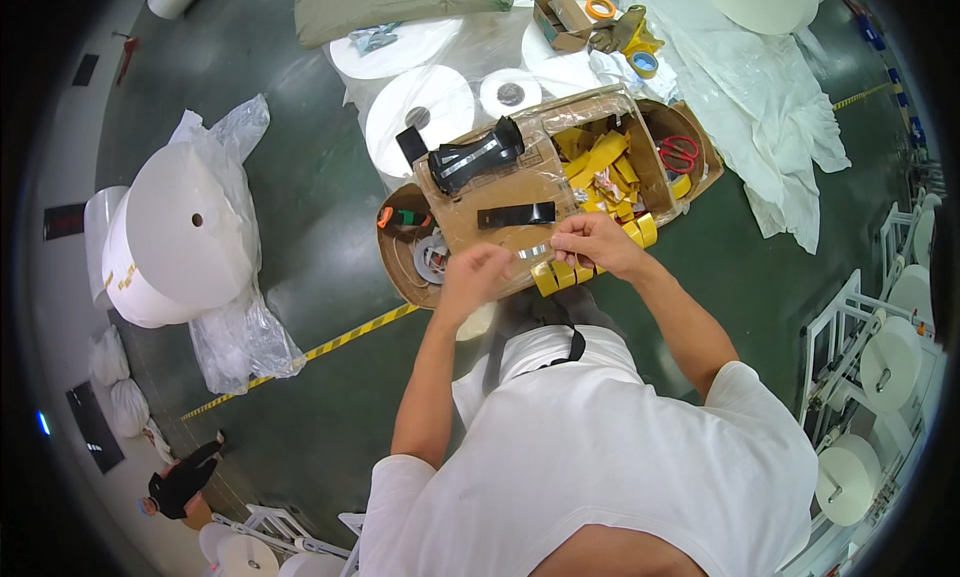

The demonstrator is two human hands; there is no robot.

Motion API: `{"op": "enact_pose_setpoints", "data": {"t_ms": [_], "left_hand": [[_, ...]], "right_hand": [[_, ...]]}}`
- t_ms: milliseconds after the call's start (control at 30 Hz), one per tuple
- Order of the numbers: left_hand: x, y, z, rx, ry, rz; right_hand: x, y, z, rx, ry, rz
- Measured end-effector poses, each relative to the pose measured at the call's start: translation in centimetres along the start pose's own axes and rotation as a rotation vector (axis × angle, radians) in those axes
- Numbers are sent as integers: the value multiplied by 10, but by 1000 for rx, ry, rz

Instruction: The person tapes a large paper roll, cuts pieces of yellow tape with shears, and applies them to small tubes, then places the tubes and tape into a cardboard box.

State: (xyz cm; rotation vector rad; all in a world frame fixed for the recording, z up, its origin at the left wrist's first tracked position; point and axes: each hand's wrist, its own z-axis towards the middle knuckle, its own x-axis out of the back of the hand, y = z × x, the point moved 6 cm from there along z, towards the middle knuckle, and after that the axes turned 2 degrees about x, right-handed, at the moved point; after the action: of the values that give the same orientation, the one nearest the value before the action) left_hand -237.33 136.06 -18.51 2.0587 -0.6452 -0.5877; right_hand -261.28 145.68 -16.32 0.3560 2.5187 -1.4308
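Note:
My right hand (598,243) pinches the right end of a short, shiny, see-through strip (533,252). At the strip's other end, the fingers of my left hand (474,279) are closed together on it. Just beyond the strip, a flat black strip (516,215) lies on the cardboard top (480,232). Farther back rests a bundle of black strips (477,157) with a silvery band along it. Yellow strips (568,275) hang along the near edge, under my right hand and wrist.
Right of the cardboard, a box compartment holds yellow pieces (605,167); beside it lie red scissors (678,155). An orange-and-black tool (403,217) and a tape roll (431,259) sit at left. White rolls (420,117) stand behind. A person (185,477) is far left.

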Motion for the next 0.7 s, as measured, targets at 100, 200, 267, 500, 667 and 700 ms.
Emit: {"op": "enact_pose_setpoints", "data": {"t_ms": [100,200,267,500,667,700], "left_hand": [[6,11,19,-27,121,144],[-3,55,33,-209,270,543],[-8,68,47,-401,391,860],[-1,23,82,-337,410,1276],[-1,12,90,-385,438,1280],[-1,10,91,-378,441,1288]], "right_hand": [[3,-2,10,81,115,-64],[13,7,30,237,289,-228],[15,9,43,291,436,-376],[6,16,68,402,665,-1034],[6,23,77,428,679,-1122],[7,26,79,408,687,-1144]]}}
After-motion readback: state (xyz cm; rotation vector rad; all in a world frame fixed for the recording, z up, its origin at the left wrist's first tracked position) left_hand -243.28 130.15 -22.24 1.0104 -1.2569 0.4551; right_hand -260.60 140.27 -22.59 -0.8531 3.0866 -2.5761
